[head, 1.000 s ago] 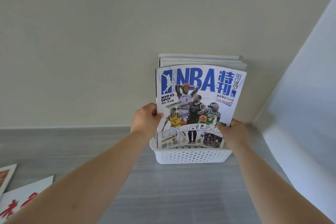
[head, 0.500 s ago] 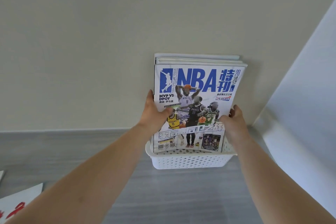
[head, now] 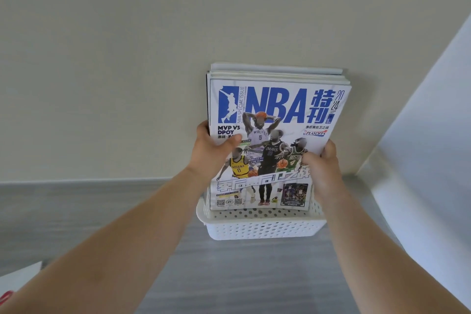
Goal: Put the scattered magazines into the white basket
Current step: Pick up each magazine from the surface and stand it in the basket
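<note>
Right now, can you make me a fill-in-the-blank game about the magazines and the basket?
The big blue letters on the front magazine spell ____. It stands in a basket whose colour is ____. The left hand grips the front magazine's left edge, and the right hand grips its ____ edge.
Missing words: NBA; white; right.

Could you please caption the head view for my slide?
Left hand and right hand hold the blue-and-white NBA magazine upright in the white perforated plastic basket, before other magazines.
</note>
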A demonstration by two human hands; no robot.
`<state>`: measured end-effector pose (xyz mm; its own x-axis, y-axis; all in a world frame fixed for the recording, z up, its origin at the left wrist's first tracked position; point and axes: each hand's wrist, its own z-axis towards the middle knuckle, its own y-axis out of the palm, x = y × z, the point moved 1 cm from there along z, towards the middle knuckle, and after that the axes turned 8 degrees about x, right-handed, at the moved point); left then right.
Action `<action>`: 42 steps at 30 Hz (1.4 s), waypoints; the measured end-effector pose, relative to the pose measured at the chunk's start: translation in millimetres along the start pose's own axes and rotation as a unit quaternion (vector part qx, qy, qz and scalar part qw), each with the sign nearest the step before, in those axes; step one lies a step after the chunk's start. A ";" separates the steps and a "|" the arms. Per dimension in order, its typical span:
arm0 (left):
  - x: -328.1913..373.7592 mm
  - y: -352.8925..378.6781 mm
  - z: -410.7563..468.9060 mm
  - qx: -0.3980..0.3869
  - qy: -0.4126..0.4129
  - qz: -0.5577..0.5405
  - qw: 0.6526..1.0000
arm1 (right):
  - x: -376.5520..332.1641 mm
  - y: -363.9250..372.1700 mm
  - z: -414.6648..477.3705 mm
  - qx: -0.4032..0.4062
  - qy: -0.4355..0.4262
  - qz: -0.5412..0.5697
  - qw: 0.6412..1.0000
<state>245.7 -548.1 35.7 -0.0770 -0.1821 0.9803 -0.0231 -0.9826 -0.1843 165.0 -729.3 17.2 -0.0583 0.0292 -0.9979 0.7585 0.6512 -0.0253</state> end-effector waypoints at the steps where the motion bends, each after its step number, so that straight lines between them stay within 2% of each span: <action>1: -0.8 1.1 1.4 0.002 -0.002 -0.006 1.000 | 0.7 1.5 0.3 -0.003 0.000 0.000 1.000; 8: -0.5 -4.2 -2.3 -0.012 0.006 0.021 1.000 | -0.2 -0.8 1.1 0.001 -0.014 -0.033 0.999; 13: -7.3 -41.3 -27.9 0.004 0.006 0.059 0.998 | -4.4 -11.1 -26.7 0.135 -0.071 -0.018 0.988; 15: -12.1 -66.7 -48.1 0.007 0.011 0.066 0.998 | -7.2 -12.1 -47.2 0.158 -0.114 -0.050 0.980; 17: -20.7 -97.6 -74.0 0.001 0.005 0.065 0.998 | -8.9 -9.6 -75.1 0.147 -0.160 -0.090 0.972; 22: -61.2 -199.2 -140.7 0.020 -0.032 0.103 0.994 | -5.8 19.3 -163.3 0.057 -0.227 -0.155 0.960; 29: -110.4 -348.2 -200.6 0.098 -0.111 0.152 0.977 | 30.0 101.6 -297.0 -0.106 -0.222 -0.261 0.933; 32: -125.7 -405.3 -216.6 0.137 -0.136 0.179 0.965 | 49.9 147.7 -349.3 -0.207 -0.241 -0.322 0.892; 37: -145.6 -483.2 -237.4 0.193 -0.177 0.198 0.944 | 80.0 217.5 -422.4 -0.359 -0.268 -0.346 0.825; 42: -165.1 -549.3 -235.8 0.210 -0.160 0.284 0.922 | 112.3 258.9 -459.4 -0.416 -0.295 -0.443 0.737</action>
<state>36.1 30.5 -41.8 0.3427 -0.6073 0.7168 0.3230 -0.6403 -0.6969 56.6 -208.9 -73.8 0.1867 -0.8627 -0.4700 -0.0827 0.4629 -0.8826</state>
